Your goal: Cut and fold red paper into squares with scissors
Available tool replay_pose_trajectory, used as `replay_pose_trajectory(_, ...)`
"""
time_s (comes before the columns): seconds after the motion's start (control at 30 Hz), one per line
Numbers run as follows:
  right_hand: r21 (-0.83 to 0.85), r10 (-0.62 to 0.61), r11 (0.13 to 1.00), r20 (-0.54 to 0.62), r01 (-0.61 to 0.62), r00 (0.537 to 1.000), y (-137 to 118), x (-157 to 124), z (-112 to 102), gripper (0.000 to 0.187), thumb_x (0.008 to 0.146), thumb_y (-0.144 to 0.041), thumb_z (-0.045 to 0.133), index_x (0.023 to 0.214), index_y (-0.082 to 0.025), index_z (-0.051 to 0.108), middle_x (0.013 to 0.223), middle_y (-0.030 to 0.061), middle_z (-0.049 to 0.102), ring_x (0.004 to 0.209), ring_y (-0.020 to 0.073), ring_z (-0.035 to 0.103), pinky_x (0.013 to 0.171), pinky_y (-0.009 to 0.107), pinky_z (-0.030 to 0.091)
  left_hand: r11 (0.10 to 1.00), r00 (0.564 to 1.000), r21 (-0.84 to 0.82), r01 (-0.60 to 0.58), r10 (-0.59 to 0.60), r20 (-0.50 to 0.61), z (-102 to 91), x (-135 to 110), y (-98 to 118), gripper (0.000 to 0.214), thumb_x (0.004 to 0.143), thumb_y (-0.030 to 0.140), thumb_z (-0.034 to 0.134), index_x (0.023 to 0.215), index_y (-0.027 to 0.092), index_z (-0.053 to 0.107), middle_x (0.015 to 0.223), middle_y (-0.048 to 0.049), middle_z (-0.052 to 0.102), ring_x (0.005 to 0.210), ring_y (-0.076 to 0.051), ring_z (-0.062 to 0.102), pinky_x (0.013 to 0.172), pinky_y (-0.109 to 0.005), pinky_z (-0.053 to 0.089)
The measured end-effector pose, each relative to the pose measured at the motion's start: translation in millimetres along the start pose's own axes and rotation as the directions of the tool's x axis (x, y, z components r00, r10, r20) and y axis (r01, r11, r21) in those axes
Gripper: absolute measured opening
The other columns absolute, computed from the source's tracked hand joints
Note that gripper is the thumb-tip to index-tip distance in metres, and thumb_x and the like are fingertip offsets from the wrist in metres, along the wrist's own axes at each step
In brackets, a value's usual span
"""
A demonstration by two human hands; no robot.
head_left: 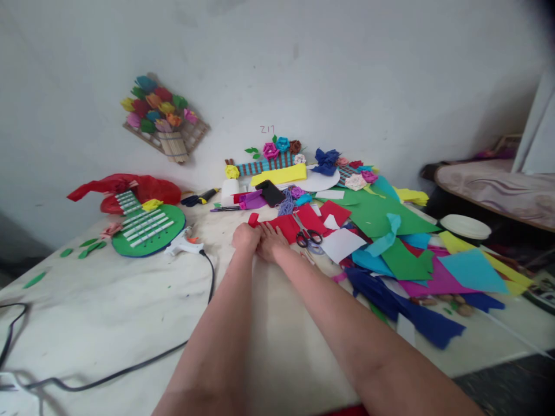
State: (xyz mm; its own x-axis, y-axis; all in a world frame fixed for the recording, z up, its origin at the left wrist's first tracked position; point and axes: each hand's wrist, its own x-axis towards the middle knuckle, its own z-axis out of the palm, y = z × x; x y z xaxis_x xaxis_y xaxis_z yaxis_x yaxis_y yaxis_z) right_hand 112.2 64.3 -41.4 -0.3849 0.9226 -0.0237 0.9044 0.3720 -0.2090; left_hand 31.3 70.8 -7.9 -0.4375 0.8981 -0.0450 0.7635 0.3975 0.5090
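Note:
My left hand [246,237] is closed around the end of a red paper strip [284,226], part of which sticks up above the fingers. Close beside it, my right hand [272,242] lies on the same strip with its fingers stretched out. Black-handled scissors [309,236] rest on the red paper just right of my right hand. A white paper sheet [342,245] and a smaller red piece [336,212] lie beyond the scissors. What my left fingertips do under the hand is hidden.
A white glue gun [185,244] with a black cord [151,359] lies left of my arms. Further left is a green guitar-shaped craft [147,231]. Coloured paper [385,211] is heaped on the right. A black phone [271,193] lies toward the wall.

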Motion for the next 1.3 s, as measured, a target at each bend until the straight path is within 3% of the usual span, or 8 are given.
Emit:
replay_pose_trajectory(0.13, 0.004, 0.016, 1.000, 0.016, -0.016, 1.000, 0.1, -0.4, -3.0, 0.064, 0.086, -0.032, 0.026, 0.144, -0.007, 0.014, 0.151, 0.0051, 0.009, 0.138, 0.0204, 0.004, 0.111, 0.042, 0.005, 0.999, 1.000, 0.035, 0.009, -0.008, -0.029, 3.4, 0.0, -0.4, 0.035, 0.076, 0.030, 0.051, 0.104, 0.013, 0.064, 0.113, -0.0186, 0.061, 0.102, -0.028, 0.058, 0.079, -0.035, 0.046)
replay_pose_trajectory(0.3, 0.086, -0.032, 0.996, 0.059, 0.027, 0.998, 8.8, -4.0, -11.7, 0.060, 0.090, -0.035, 0.014, 0.144, -0.010, 0.014, 0.151, 0.0038, 0.010, 0.138, 0.0154, 0.004, 0.111, 0.038, 0.004, 0.999, 0.999, 0.035, 0.023, -0.022, -0.030, 4.4, 1.9, -1.9, 0.034, 0.077, 0.029, 0.051, 0.104, 0.014, 0.064, 0.114, -0.0177, 0.060, 0.103, -0.028, 0.058, 0.080, -0.035, 0.046)
replay_pose_trajectory(0.5, 0.081, -0.012, 0.997, 0.007, 0.011, 1.000, 16.9, -4.5, -10.2, 0.058, 0.091, -0.037, 0.012, 0.144, -0.013, 0.018, 0.151, 0.0008, 0.012, 0.138, 0.0155, 0.004, 0.111, 0.038, 0.004, 0.999, 0.999, 0.031, 0.009, -0.008, -0.039, 3.2, 1.7, -3.1, 0.033, 0.077, 0.031, 0.052, 0.104, 0.015, 0.063, 0.112, -0.0166, 0.061, 0.104, -0.029, 0.057, 0.082, -0.036, 0.045)
replay_pose_trajectory(0.87, 0.043, -0.011, 0.999, 0.006, 0.010, 1.000, -8.6, 3.4, 3.6, 0.061, 0.089, -0.038, 0.015, 0.144, -0.010, 0.017, 0.151, 0.0037, 0.010, 0.138, 0.0195, 0.004, 0.111, 0.042, 0.002, 0.999, 0.998, 0.040, -0.007, 0.009, -0.059, -8.9, 0.9, -16.1, 0.029, 0.079, 0.027, 0.047, 0.104, 0.016, 0.060, 0.112, -0.0169, 0.061, 0.102, -0.029, 0.058, 0.079, -0.037, 0.046)
replay_pose_trajectory(1.13, -0.017, -0.017, 1.000, 0.019, 0.017, 1.000, -11.2, -1.2, -0.2, 0.059, 0.088, -0.031, 0.019, 0.144, -0.012, 0.017, 0.151, 0.0026, 0.011, 0.138, 0.0202, 0.005, 0.110, 0.045, 0.003, 0.998, 0.999, 0.057, -0.007, 0.009, -0.038, -3.0, 0.4, -13.5, 0.040, 0.077, 0.039, 0.048, 0.108, 0.014, 0.057, 0.114, -0.0179, 0.060, 0.104, -0.030, 0.057, 0.082, -0.039, 0.045)
replay_pose_trajectory(1.3, -0.019, -0.016, 1.000, 0.017, 0.016, 1.000, -11.2, -1.2, -0.7, 0.059, 0.089, -0.032, 0.018, 0.143, -0.011, 0.018, 0.151, 0.0031, 0.012, 0.138, 0.0205, 0.005, 0.110, 0.045, 0.003, 0.998, 1.000, 0.063, -0.018, 0.019, -0.013, -2.5, 2.1, -15.9, 0.040, 0.077, 0.036, 0.050, 0.108, 0.012, 0.058, 0.114, -0.0179, 0.060, 0.103, -0.029, 0.057, 0.081, -0.037, 0.045)
